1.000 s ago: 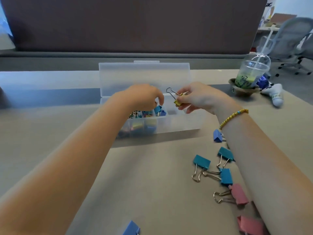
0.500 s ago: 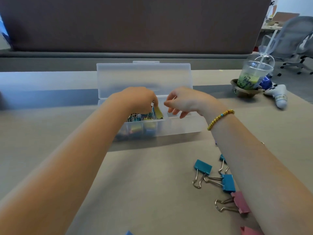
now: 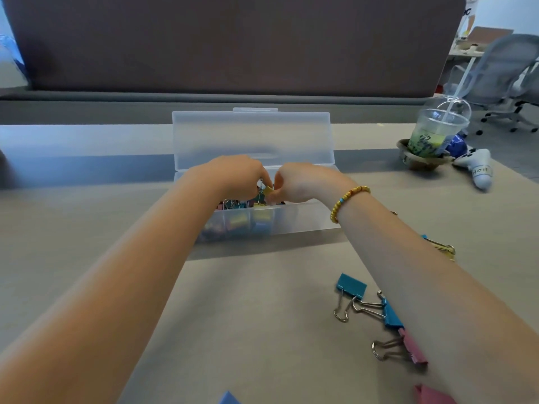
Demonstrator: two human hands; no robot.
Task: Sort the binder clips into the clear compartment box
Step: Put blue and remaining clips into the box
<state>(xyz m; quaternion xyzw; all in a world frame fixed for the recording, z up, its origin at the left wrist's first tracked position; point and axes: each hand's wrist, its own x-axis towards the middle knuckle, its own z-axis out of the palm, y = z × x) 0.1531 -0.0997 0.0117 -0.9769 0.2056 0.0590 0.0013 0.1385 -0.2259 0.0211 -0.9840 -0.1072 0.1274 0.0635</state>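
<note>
Head view: I pinch yellow binder clip (image 3: 267, 190) between left hand (image 3: 233, 177) and right hand (image 3: 297, 182), fingers curled, over clear compartment box (image 3: 303, 221). Risk: crowded compartments below grip; clip may spring out.

Office, desk (image 3: 87, 228) with divider panel (image 3: 233, 45), mesh swivel chairs (image 3: 501, 74) behind

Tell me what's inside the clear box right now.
The clear box holds mixed-colour binder clips in its left compartments, with a yellow clip between the left hand and right hand. The right end looks empty; the hands cover the middle.
</note>
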